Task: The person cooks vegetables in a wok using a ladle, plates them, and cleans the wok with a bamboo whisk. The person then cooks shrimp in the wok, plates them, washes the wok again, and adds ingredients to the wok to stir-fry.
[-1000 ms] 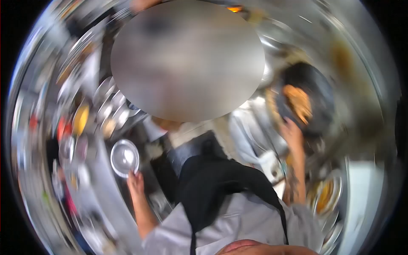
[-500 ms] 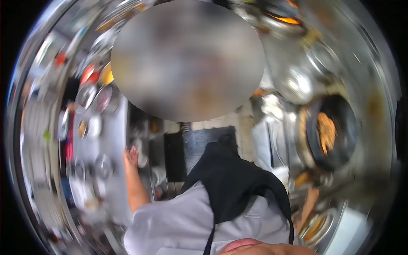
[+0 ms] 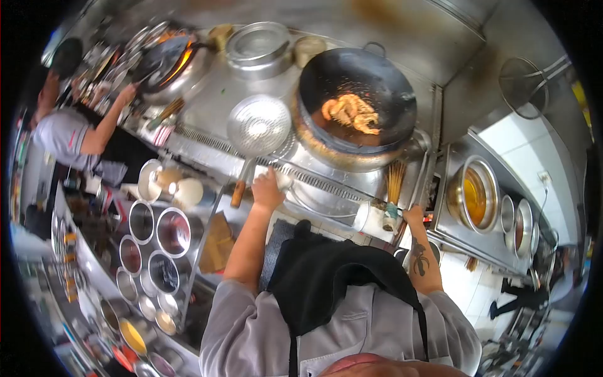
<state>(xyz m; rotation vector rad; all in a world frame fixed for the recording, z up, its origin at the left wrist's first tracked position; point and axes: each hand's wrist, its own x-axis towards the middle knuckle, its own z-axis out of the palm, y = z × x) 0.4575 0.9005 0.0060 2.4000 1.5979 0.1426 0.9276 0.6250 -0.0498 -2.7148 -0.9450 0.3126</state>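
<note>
My left hand (image 3: pixel 268 190) is over the stove's front edge with its fingers stretched out and nothing in them. Just beside it, a perforated skimmer (image 3: pixel 259 125) rests with its wooden handle (image 3: pixel 238 194) pointing toward me. My right hand (image 3: pixel 413 215) is at the right front edge of the stove, fingers curled; what they grip, if anything, is hidden. Close to it stands a bamboo wok brush (image 3: pixel 396 185), by a white container (image 3: pixel 370 217). In front of me, a black wok (image 3: pixel 392 81) on the burner holds browned shrimp-like pieces (image 3: pixel 352 113).
Behind the skimmer stands a lidded metal pot (image 3: pixel 257 50). A bowl of orange liquid (image 3: pixel 480 195) sits on the right counter, below a hanging wire strainer (image 3: pixel 523 88). Several metal pots (image 3: pixel 173 232) fill the left counter. Another person (image 3: pixel 81 135) works at a flaming wok (image 3: pixel 166 66).
My view has turned right to face the stove and wok. My left hand has come from beside the left counter to the stove front; my right hand is now at the stove edge.
</note>
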